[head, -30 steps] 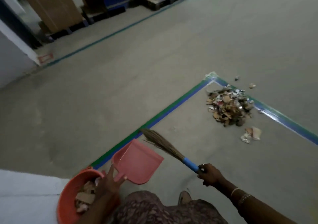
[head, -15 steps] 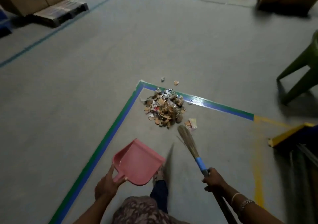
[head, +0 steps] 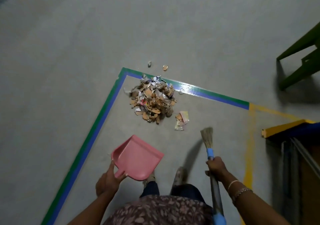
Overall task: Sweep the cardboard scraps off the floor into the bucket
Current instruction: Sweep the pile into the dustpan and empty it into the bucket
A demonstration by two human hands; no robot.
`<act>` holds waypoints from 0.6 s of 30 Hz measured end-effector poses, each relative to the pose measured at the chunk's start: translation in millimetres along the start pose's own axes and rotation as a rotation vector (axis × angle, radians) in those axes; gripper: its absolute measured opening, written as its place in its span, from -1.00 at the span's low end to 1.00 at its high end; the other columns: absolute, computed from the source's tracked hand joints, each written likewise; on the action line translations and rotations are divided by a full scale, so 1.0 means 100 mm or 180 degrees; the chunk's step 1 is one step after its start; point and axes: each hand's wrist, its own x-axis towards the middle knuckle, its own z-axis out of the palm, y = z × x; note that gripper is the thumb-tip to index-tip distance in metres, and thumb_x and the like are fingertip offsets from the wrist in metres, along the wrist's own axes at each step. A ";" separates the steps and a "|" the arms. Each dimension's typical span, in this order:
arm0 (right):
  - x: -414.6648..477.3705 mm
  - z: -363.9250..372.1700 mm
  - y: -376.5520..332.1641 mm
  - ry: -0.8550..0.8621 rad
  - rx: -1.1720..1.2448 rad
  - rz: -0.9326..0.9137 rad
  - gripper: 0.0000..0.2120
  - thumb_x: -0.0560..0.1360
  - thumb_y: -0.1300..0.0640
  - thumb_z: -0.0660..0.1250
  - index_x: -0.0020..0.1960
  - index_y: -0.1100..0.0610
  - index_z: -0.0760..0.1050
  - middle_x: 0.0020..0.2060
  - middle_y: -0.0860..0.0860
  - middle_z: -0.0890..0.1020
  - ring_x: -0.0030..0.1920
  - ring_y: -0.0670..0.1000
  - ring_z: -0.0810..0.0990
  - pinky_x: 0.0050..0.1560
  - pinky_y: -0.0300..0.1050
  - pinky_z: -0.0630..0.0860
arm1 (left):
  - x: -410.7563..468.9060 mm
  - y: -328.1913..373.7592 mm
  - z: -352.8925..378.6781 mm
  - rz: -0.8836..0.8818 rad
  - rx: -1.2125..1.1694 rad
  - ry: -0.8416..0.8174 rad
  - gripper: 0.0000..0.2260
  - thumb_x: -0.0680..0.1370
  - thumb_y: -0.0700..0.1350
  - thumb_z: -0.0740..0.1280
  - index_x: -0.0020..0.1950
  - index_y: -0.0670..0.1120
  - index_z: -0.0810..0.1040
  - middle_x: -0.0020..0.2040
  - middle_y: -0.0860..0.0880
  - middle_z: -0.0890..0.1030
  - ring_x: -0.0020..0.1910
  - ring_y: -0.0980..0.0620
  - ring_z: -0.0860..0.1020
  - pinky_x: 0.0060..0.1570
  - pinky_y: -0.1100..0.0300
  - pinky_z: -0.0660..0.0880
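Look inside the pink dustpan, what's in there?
Nothing that shows: the pink dustpan looks empty, just its bare pink tray. The left hand grips its handle and hides that bit. The cardboard scraps lie in a pile on the floor ahead, not scooped yet.

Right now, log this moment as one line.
left hand holds pink dustpan | right hand grips broom | scrap pile on floor | bucket out of view

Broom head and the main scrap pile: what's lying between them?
In the head view, a small loose clump of scraps lies between the broom head and the main scrap pile; otherwise bare floor.
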 end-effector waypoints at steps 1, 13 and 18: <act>0.15 0.05 -0.05 0.0015 -0.0025 0.0056 -0.83 0.52 0.27 0.32 0.07 0.24 0.39 -0.10 0.22 0.51 -0.30 0.23 0.63 -0.29 0.17 0.67 | 0.04 0.05 0.05 -0.0033 0.0028 -0.0005 -0.09 0.35 0.52 0.28 0.60 0.19 0.10 0.18 -0.15 0.63 0.13 -0.18 0.60 0.01 0.03 0.51; 2.03 0.82 -0.47 -0.0624 -0.0762 -0.0294 -0.81 0.37 0.16 0.45 -0.16 0.24 0.49 -0.23 0.30 0.64 -0.19 0.34 0.68 -0.17 0.32 0.64 | -0.13 0.52 0.83 -0.0413 0.0279 -0.0041 -0.09 0.40 0.55 0.16 0.63 0.14 0.02 -0.12 -0.07 0.65 -0.20 -0.06 0.61 -0.21 0.11 0.51; 1.50 0.77 -1.09 -0.0427 -0.0268 -0.0667 -0.86 0.42 0.12 0.40 -0.19 0.10 0.44 -0.30 0.15 0.58 -0.27 0.26 0.65 -0.18 0.33 0.64 | -0.12 0.68 0.89 -0.0730 0.0124 -0.0017 -0.14 0.47 0.39 0.32 0.63 0.14 -0.01 0.03 -0.14 0.65 -0.03 -0.17 0.62 -0.09 0.06 0.48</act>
